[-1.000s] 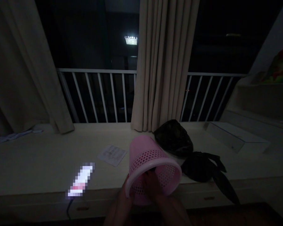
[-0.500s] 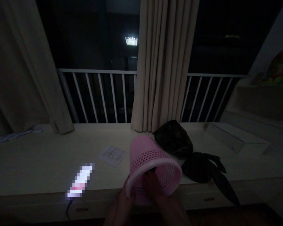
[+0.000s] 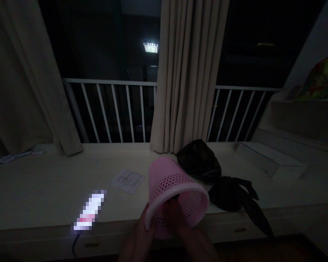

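A pink plastic wastebasket (image 3: pixel 164 171) with a band of holes lies tilted on the wooden ledge, its mouth facing me. My left hand (image 3: pixel 145 225) grips its rim at the left, thumb at the inner side and fingers outside. Inside the basket is my right hand (image 3: pixel 175 214), reaching in past the rim; its fingertips are in shadow beside something dark, and I cannot make out whether they hold it. Behind the basket sits a bulging black plastic bag (image 3: pixel 199 160). A second black bag (image 3: pixel 226 194), with long loose ends, rests to the right.
A sheet of paper (image 3: pixel 129 181) lies left of the basket. Nearer the front edge is a lit, pixelated device (image 3: pixel 89 211) with a cable. A pale box (image 3: pixel 268 158) stands at right. Curtains (image 3: pixel 188 72) and a white railing (image 3: pixel 112 83) line the dark window.
The whole view has shifted slightly, so everything appears a little further left. Both hands keep their places at the wastebasket, with hardly any movement.
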### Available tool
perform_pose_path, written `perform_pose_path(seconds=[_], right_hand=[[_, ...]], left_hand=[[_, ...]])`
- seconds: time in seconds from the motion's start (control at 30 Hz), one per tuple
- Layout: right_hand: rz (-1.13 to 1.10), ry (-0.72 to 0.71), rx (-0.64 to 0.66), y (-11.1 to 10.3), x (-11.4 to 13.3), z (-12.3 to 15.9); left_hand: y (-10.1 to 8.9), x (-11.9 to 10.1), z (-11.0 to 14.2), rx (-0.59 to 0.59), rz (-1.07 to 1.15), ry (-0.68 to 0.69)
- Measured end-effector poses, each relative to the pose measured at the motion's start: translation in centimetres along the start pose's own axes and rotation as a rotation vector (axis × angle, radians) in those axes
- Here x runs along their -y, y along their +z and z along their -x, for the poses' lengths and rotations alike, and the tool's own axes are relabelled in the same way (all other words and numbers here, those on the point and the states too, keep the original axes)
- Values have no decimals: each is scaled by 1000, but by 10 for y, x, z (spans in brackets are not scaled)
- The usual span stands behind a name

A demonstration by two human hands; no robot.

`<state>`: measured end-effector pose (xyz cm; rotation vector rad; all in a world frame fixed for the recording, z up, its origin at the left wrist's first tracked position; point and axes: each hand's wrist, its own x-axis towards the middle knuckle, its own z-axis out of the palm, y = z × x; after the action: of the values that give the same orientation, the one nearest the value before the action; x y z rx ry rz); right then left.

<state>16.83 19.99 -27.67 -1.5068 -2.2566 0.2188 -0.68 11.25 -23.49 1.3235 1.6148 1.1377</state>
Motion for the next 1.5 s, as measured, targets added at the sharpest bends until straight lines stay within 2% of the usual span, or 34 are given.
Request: perform_pose_path(seconds=[0.13,0.37,0.57,0.7,0.9,1.07,1.2,1.37,1.5], right_hand=[[-9,14,-4,1,0,0],[26,17,39,-7,5,-1],[8,12,28,-10,7,0],[13,8,21,-10,7,-1],[2,8,15,-5,4,-1],[8,34,25,-3,4,-1],[-16,18,23,-8,6,0],[-9,29,102,-16,11,-2],[-17,46,90,-19,13,-1]], left_hand=[[6,5,-3,-76,124,21],[8,1,-5,-143,209,12],[4,0,-4,-109,121,-12],[1,-3,-2,-82,163,-12],[5,1,-5,-149,179,8],[8,-1,-5,-149,211,33],[5,-7,-2,-148,203,14],[1,-14,0,-139,234,-11],[2,-16,1,-164,232,-8]])
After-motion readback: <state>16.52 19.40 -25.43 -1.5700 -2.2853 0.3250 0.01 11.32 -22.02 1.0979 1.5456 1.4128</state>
